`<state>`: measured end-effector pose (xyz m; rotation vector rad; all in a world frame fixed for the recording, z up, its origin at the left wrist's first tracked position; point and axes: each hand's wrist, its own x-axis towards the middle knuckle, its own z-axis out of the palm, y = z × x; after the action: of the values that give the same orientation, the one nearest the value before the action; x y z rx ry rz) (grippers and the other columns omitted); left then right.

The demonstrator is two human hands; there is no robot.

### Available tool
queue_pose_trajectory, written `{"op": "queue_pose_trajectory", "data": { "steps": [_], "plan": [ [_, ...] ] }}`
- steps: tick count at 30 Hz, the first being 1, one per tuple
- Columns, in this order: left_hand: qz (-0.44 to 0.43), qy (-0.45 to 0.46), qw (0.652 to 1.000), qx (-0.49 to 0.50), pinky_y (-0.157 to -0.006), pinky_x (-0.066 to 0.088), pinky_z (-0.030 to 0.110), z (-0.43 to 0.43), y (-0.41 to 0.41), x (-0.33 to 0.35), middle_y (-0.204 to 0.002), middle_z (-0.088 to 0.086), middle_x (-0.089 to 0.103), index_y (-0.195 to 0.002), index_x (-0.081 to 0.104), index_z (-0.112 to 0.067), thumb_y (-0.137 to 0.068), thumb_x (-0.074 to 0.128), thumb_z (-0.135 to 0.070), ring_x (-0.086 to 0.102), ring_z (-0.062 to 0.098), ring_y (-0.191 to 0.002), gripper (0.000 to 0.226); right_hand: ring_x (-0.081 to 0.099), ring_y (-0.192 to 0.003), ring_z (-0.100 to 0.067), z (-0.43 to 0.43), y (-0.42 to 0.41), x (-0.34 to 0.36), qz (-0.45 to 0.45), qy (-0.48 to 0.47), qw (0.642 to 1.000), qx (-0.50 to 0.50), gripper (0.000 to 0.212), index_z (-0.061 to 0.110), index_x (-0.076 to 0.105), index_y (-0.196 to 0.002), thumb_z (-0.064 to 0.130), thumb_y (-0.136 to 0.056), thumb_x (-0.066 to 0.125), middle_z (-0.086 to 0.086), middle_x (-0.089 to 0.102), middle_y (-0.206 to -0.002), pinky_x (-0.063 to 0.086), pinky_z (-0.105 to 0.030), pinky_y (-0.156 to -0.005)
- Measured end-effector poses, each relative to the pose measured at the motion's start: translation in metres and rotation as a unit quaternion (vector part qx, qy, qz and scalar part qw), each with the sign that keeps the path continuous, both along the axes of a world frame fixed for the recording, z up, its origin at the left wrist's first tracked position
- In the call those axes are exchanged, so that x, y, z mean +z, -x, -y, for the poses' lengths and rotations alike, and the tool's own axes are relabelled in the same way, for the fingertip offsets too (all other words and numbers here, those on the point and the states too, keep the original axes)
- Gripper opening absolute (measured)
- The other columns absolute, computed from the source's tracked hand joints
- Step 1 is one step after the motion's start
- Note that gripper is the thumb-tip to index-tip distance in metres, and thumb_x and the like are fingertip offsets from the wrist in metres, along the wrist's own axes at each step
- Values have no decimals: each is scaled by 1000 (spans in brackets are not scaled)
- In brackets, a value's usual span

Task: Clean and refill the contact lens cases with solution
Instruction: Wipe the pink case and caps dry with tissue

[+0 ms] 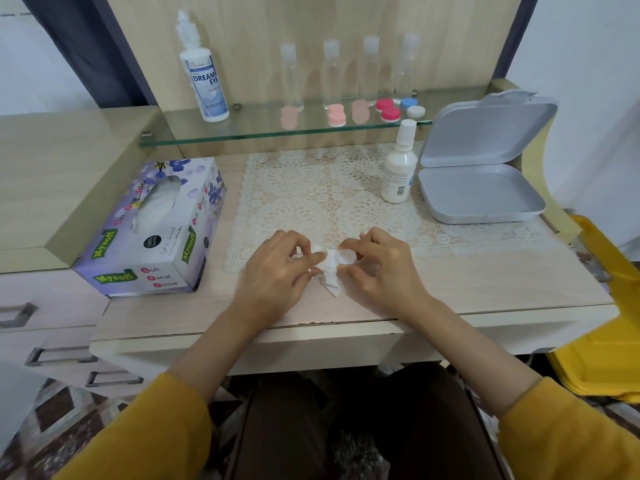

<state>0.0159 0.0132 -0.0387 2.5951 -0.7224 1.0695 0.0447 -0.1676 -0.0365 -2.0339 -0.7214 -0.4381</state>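
Note:
My right hand (377,271) pinches a small white contact lens case (343,257) just above the desk's front half. My left hand (277,268) pinches a crumpled white tissue (330,278) pressed against the case's left well; the tissue's tail hangs down between the hands. A small white solution bottle (398,168) stands upright on the lace mat (311,188). A larger solution bottle (204,71) stands on the glass shelf (242,133). Pink (336,115), red (387,109) and blue-and-white (412,107) lens cases lie on that shelf.
A purple tissue box (156,226) sits at the left of the desk. An open grey hinged box (481,168) lies at the right. Several clear empty bottles (349,71) stand at the back of the shelf. A yellow container (602,320) is beside the desk's right edge.

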Motion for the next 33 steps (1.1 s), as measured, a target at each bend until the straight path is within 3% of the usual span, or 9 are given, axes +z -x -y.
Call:
{"op": "queue_pose_trajectory", "data": {
  "steps": [3,7,14,19,24,27,33],
  "plan": [
    [-9,3,1000,-5,-64,25,15,-1,0,1,-87,-5,41,-84,71,-10,-78,59,-15,37,13,-71,15,47,-54,-18,-1,1,1,1,6,1000,6,33,5,71,-89,24,-68,53,0,43,-68,38,-18,-54],
    [-5,8,1000,-1,-62,28,16,2,1,2,-86,-5,40,-78,69,-6,-76,59,-14,38,13,-71,13,47,-55,-16,-1,0,-1,4,6,1000,5,33,6,71,-89,25,-69,54,2,42,-69,38,-16,-55],
    [5,9,1000,-7,-63,29,18,1,1,1,-87,-4,42,-89,67,-9,-78,60,-14,39,15,-71,14,42,-59,-11,-1,0,-1,4,1,1000,-9,31,7,71,-89,25,-69,55,3,42,-69,36,-9,-58],
    [15,1,1000,-9,-60,29,20,2,1,1,-84,-2,42,-82,63,-10,-74,59,-9,39,16,-71,9,42,-54,-11,-1,0,-1,3,10,1000,-9,24,6,71,-88,10,-66,63,0,44,-69,37,-15,-55],
    [25,-3,1000,-3,-59,33,22,2,1,1,-82,2,50,-84,68,-6,-75,62,-8,40,17,-72,11,42,-59,-12,-1,1,0,3,1,1000,-5,30,7,71,-89,23,-69,56,2,42,-69,36,-10,-57],
    [27,-1,1000,-13,-59,34,24,0,0,-1,-86,-3,44,-86,69,-9,-76,62,-9,40,17,-73,12,42,-56,-10,0,0,0,0,5,1000,-6,29,7,71,-89,21,-68,56,1,43,-68,36,-13,-57],
    [18,-6,1000,3,-60,32,22,2,1,2,-72,6,56,-75,68,-7,-72,62,-11,39,17,-72,8,38,-58,-8,-2,0,-1,0,14,1000,0,28,8,71,-89,19,-68,55,2,41,-69,35,-10,-57]
  ]
}}
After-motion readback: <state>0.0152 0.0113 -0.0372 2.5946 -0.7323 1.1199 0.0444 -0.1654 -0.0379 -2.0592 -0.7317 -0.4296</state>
